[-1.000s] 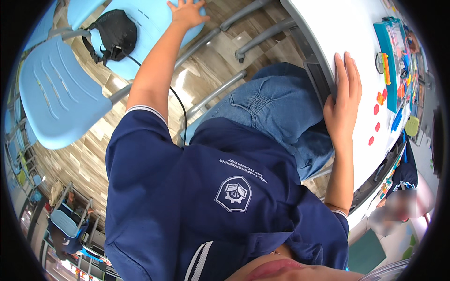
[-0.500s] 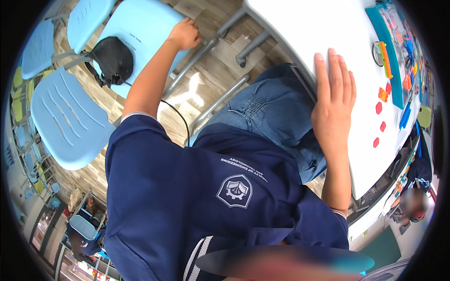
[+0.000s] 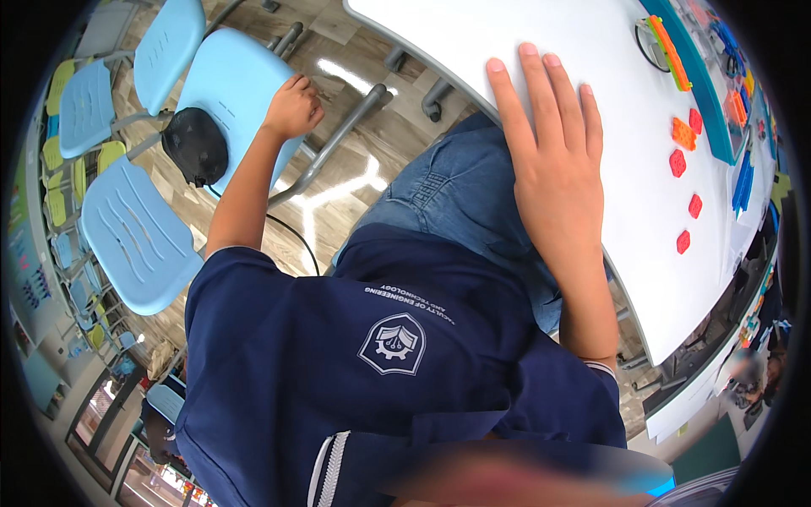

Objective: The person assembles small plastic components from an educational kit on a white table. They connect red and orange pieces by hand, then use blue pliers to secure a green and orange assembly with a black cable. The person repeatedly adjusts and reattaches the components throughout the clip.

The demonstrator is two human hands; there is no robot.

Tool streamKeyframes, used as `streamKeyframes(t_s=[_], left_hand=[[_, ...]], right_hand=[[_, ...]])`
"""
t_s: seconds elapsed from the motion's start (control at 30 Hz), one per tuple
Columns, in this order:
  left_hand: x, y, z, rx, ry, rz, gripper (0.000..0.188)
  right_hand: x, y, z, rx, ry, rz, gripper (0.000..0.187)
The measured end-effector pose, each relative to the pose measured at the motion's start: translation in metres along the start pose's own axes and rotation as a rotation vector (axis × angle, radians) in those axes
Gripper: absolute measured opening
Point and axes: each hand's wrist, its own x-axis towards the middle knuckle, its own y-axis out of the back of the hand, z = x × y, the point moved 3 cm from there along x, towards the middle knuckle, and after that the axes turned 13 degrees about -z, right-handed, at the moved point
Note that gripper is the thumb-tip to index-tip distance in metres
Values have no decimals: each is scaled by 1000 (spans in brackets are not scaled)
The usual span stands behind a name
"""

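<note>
My right hand (image 3: 553, 148) lies flat on the white table (image 3: 439, 25), its fingers stretched and slightly apart, with nothing under them that I can see. Over on the left, my left hand (image 3: 294, 107) is curled into a loose fist at the right edge of a light blue chair seat (image 3: 241, 76). Nothing shows in that fist, and I cannot tell whether it touches the seat. A black bag (image 3: 194, 145) rests on the same chair. To the right of my right hand, several small red pieces (image 3: 677, 163) and an orange piece (image 3: 683, 133) lie on the table.
A teal tray edge (image 3: 705, 110) runs along the table's right part, with coloured parts beyond it. An orange and green strip (image 3: 670, 52) lies beside it, near blue pieces (image 3: 743, 182). Another blue chair (image 3: 139, 237) stands at left. A black cable (image 3: 296, 232) hangs near my left arm.
The view has shifted, so the table and its pieces sit differently in the picture. My right hand has slid farther onto the table with its fingers more spread. My left hand stays curled by the chair.
</note>
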Motion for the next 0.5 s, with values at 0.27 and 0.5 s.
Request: streamKeyframes(t_s=[0.27, 0.5], left_hand=[[-15, 6, -1, -2, -13, 8, 20], [-25, 6, 0, -14, -10, 14, 18]], right_hand=[[-1, -2, 1, 28, -14, 11, 65], [-1, -6, 1, 64, -46, 53, 71]])
